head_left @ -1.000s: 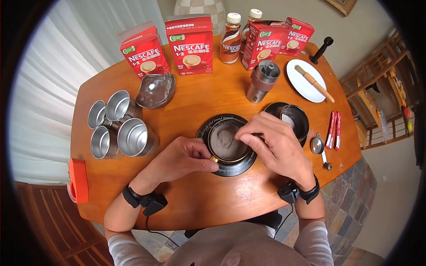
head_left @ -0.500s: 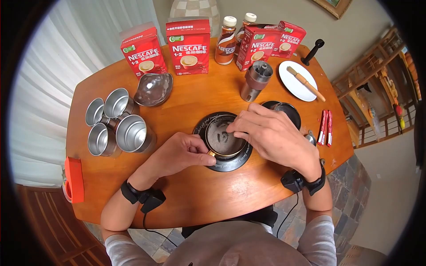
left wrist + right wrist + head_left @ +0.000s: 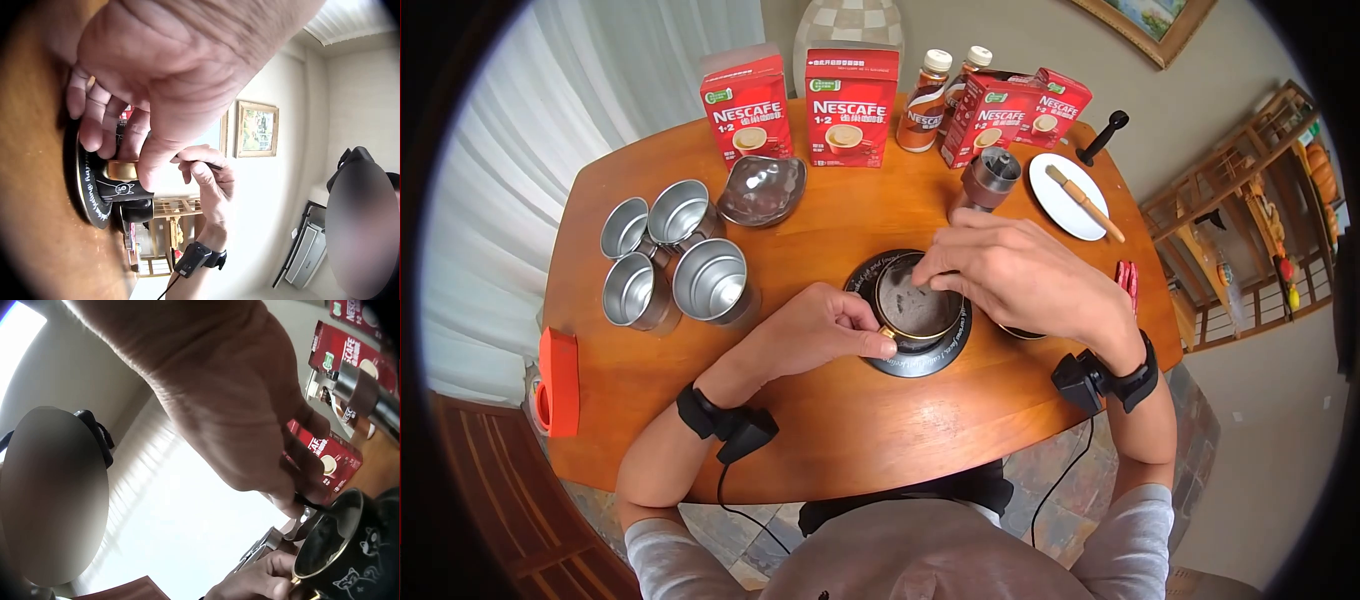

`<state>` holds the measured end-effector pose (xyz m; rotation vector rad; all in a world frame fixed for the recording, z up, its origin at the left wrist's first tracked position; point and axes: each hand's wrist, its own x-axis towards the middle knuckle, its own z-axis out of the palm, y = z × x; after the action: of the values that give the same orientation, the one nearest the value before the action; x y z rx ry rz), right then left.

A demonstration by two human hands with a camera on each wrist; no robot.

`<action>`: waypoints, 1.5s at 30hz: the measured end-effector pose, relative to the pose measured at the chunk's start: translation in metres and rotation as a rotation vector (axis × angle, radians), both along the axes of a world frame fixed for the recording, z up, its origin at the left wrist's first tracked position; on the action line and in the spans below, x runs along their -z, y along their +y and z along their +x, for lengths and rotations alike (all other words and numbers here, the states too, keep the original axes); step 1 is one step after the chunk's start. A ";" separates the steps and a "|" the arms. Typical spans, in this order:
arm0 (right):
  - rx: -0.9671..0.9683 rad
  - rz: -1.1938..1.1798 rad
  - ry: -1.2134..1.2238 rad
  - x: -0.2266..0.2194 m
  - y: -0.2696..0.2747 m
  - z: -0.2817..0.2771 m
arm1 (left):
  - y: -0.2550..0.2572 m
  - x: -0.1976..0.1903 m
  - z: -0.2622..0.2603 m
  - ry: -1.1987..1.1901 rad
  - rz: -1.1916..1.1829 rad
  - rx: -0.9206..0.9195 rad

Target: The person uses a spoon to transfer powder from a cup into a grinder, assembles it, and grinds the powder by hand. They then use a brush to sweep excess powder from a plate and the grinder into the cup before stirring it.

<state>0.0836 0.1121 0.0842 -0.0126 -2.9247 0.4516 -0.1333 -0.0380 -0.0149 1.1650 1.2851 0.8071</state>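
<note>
A black cup (image 3: 353, 562) with a gold rim and white cat drawings stands on a black lettered saucer (image 3: 920, 364). Inside it is a greyish-brown liquid (image 3: 915, 300) with marks across its surface. My left hand (image 3: 825, 325) pinches the cup's gold handle (image 3: 122, 170) between thumb and forefinger. Over the cup's right side, my right hand (image 3: 1020, 270) pinches a thin dark-handled spoon (image 3: 309, 501), which slants down into the cup. The spoon's lower end is partly hidden by the rim and liquid.
Several steel cups (image 3: 710, 280) and a dark dish (image 3: 762, 190) stand at left. Red Nescafe boxes (image 3: 850, 110) and bottles (image 3: 925, 100) line the back. A grinder (image 3: 990, 178), a white plate (image 3: 1050, 205) with a brush (image 3: 1090, 205), and red sachets (image 3: 1128, 285) lie right.
My right hand keeps its pinch while moving over the cup, and the liquid's swirl has broken into scattered marks. My left hand stays on the handle. The head view has shifted.
</note>
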 end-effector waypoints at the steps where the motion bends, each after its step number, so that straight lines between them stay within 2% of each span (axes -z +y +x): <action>1: -0.017 0.016 -0.024 0.000 -0.001 -0.003 | 0.000 0.000 0.000 0.005 -0.002 0.000; 8: -0.075 0.187 -0.273 -0.014 -0.008 -0.001 | 0.000 0.005 0.000 -0.023 0.055 -0.004; 11: -0.078 0.133 -0.262 -0.017 -0.008 -0.009 | 0.000 0.008 0.001 -0.041 0.072 -0.010; 14: -0.126 0.181 -0.179 -0.015 -0.009 -0.018 | 0.000 0.008 0.002 -0.052 0.083 -0.012; 17: -0.118 0.260 -0.311 -0.017 -0.014 -0.018 | 0.001 0.009 0.001 -0.044 0.091 -0.005; 20: -0.088 0.211 -0.459 -0.021 -0.013 -0.020 | 0.002 0.008 -0.001 -0.025 0.061 0.018; 23: -0.137 0.211 -0.176 -0.017 -0.014 -0.027 | 0.002 0.007 -0.001 -0.011 0.038 0.026; 26: -0.174 0.242 -0.166 -0.008 -0.013 -0.027 | 0.002 0.012 0.000 -0.029 0.082 0.004; 29: -0.051 0.244 -0.571 -0.020 -0.019 -0.029 | 0.002 0.014 0.001 -0.031 0.094 -0.013; 32: -0.018 0.130 -0.398 -0.018 -0.017 -0.032 | 0.003 0.014 0.001 -0.016 0.091 -0.008; 35: 0.008 0.164 -0.404 -0.014 -0.018 -0.033 | 0.002 0.008 0.001 0.006 0.075 0.006; 38: 0.055 0.211 -0.632 -0.026 -0.024 -0.034 | 0.000 0.005 0.001 0.007 0.068 0.004; 41: 0.028 0.172 -0.294 -0.015 -0.017 -0.030 | 0.002 0.009 0.002 0.000 0.089 0.012; 44: -0.013 0.166 -0.209 -0.008 -0.014 -0.025 | 0.001 0.008 0.001 0.029 0.094 0.007; 45: 0.006 0.173 -0.247 -0.009 -0.015 -0.023 | 0.001 0.008 0.001 0.042 0.093 0.007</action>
<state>0.0603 0.0971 0.0936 -0.0580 -3.1953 0.2072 -0.1323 -0.0373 -0.0225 1.2660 1.2887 0.8482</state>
